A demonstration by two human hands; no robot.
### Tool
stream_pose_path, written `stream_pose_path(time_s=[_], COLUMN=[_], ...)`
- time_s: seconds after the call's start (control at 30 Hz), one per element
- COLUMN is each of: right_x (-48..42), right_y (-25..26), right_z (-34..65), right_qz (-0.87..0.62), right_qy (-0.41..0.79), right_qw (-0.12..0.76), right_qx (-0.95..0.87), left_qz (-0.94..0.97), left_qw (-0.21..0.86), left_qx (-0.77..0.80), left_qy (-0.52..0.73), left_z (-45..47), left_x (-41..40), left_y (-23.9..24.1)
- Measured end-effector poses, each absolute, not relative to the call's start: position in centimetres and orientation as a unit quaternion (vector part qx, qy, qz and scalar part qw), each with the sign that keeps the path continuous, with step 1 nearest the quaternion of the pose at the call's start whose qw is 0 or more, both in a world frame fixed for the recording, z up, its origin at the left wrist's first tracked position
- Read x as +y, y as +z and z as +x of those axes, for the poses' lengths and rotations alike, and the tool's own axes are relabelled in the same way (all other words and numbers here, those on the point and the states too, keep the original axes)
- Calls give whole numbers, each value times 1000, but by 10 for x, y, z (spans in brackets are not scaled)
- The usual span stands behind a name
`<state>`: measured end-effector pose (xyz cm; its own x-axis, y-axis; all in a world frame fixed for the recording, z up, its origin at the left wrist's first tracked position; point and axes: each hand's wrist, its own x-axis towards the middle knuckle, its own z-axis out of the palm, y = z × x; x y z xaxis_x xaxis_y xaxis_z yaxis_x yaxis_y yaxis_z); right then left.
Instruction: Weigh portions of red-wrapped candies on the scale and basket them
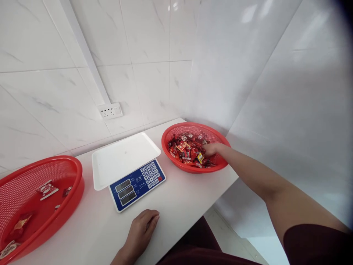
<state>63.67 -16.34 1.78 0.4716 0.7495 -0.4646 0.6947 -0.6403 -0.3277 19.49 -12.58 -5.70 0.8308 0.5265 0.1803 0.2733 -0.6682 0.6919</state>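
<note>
My right hand (211, 149) reaches into the right-hand red plastic basket (172, 159), its fingers down among a heap of small wrapped candies (186, 147). The candy wrappers are mostly red and dark brown, with one yellow. Those fingers are hidden, so their grip does not show. On the white table, in front of a digital scale (138, 183), my left hand (142, 230) rests loosely curled, with nothing visible in it. The scale has a blue keypad panel and a bare white weighing tray (125, 154); its displays appear to read zero.
Another red basket (78, 176) stands at the left, holding a few wrapped pieces and a white-and-red figure packet (48, 190). Tiled wall (151, 88) rises behind the table (176, 198), with a power socket (110, 110). A smooth pale wall (292, 140) bounds the right side.
</note>
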Motion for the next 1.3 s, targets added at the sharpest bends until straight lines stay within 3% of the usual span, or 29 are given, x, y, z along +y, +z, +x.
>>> stream_pose_path(time_s=[0.17, 0.57, 0.7, 0.9, 1.03, 1.17, 1.3], right_x=[-164, -165, -167, -173, -175, -172, -165], right_y=[8, 0, 13, 41, 65, 87, 96], right_z=[640, 633, 631, 630, 612, 554, 474], right_qz=[-837, -810, -803, -778, -744, -677, -612], right_qy=[344, 358, 360, 333, 325, 356, 367], right_qw=[-6, 62, 121, 293, 386, 436, 394], right_qx=[-426, -460, -460, -445, -438, -475, -580], left_qz=[889, 884, 884, 868, 813, 701, 597], left_qw=[353, 370, 367, 397, 475, 639, 734], left_qx=[231, 239, 239, 248, 288, 261, 212], left_qy=[177, 156, 165, 166, 178, 178, 244], left_z=[195, 196, 195, 195, 199, 216, 243], left_x=[-125, -124, -125, -125, -125, -128, -124], left_y=[-57, -57, -57, -52, -38, -9, 26])
